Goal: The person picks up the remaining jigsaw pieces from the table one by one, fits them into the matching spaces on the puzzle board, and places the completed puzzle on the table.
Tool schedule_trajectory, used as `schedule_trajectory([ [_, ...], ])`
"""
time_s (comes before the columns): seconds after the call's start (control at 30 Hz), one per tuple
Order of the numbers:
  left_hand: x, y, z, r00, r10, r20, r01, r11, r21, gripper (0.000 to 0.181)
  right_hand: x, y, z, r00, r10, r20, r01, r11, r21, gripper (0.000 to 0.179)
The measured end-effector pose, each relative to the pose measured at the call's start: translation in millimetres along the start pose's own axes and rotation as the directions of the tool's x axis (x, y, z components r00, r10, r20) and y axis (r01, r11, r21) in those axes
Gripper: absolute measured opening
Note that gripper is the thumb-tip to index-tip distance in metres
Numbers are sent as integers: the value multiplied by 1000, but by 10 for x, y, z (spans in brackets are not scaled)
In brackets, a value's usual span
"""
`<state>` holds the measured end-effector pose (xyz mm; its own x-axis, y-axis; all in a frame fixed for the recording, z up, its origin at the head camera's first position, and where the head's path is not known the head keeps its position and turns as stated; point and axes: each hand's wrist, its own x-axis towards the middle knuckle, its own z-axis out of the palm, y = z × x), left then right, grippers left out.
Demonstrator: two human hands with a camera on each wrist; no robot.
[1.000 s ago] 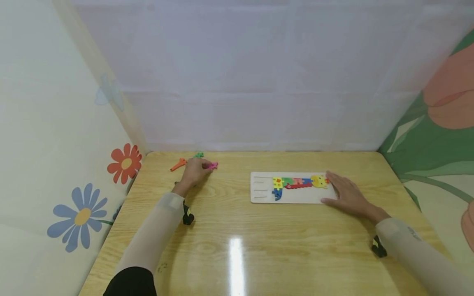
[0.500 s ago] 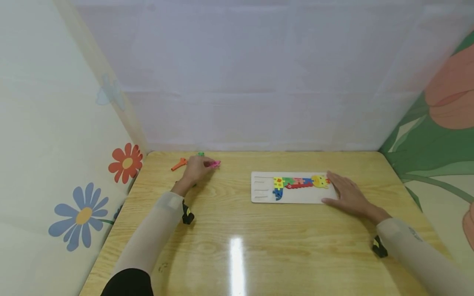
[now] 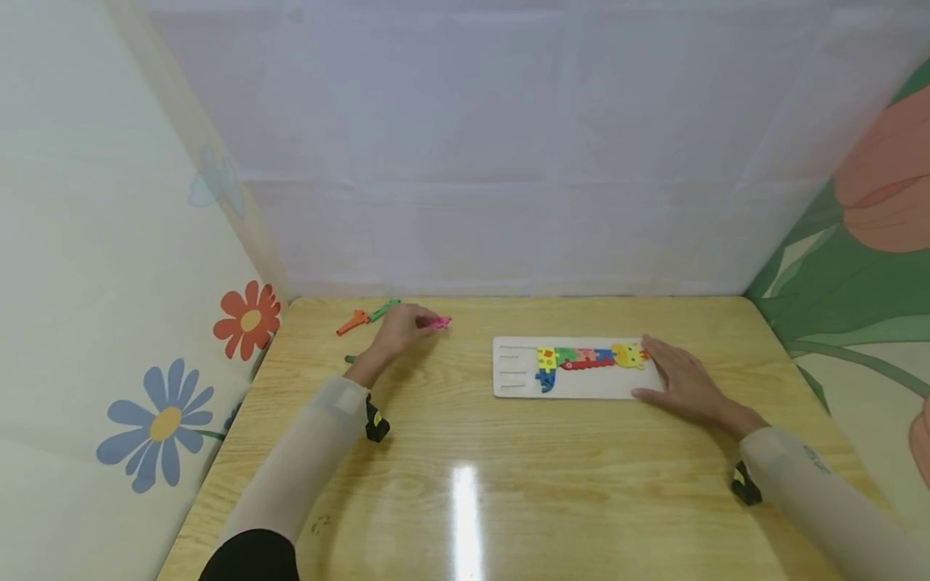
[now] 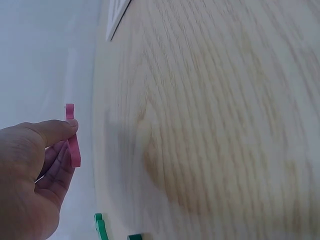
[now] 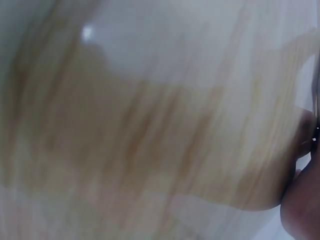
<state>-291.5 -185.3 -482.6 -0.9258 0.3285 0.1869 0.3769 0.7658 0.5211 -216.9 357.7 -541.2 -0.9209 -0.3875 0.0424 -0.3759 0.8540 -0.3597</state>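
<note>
In the head view my left hand (image 3: 401, 331) is above the back left of the table, pinching a pink puzzle piece (image 3: 441, 322) between thumb and fingers. The left wrist view shows this pink piece (image 4: 74, 147) edge-on, raised off the tabletop. A white puzzle board (image 3: 592, 390) lies to the right, with a partly filled giraffe whose yellow head (image 3: 627, 356) points right. Bright interlocking pieces (image 3: 584, 357) form its neck and part of its body. My right hand (image 3: 686, 386) rests at the board's right end, fingers extended and thumb spread along the near corner.
Behind the left hand lie an orange piece (image 3: 353, 323) and a green piece (image 3: 385, 310). A small dark green piece (image 3: 350, 359) shows beside the left wrist. A white curtain (image 3: 508, 242) closes off the back of the wooden table (image 3: 552, 476).
My left hand has moved right with the pink piece, uncovering more of the green piece and the dark green piece by the wrist. The right hand and board have stayed put.
</note>
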Motion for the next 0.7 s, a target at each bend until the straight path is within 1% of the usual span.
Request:
schedule_trajectory([
  [0.2,49,105,54,999,42,16,-42,999,-15,19,2,-4,-8,1000,-1,2,1,1000,3,105],
  [0.3,46,167,88,998,55,31,-54,998,-32,20,-2,-24,5,1000,5,9,-5,1000,10,105],
  [0.43,87,250,136,996,74,50,-71,996,-54,19,2,-18,9,1000,14,12,-14,1000,8,106],
  [0.57,139,304,174,993,99,63,-95,993,-71,21,5,2,-1,1000,17,15,-17,1000,4,106],
  [0.7,158,346,206,991,111,73,-104,990,-93,22,7,17,6,1000,15,13,-15,1000,1,106],
])
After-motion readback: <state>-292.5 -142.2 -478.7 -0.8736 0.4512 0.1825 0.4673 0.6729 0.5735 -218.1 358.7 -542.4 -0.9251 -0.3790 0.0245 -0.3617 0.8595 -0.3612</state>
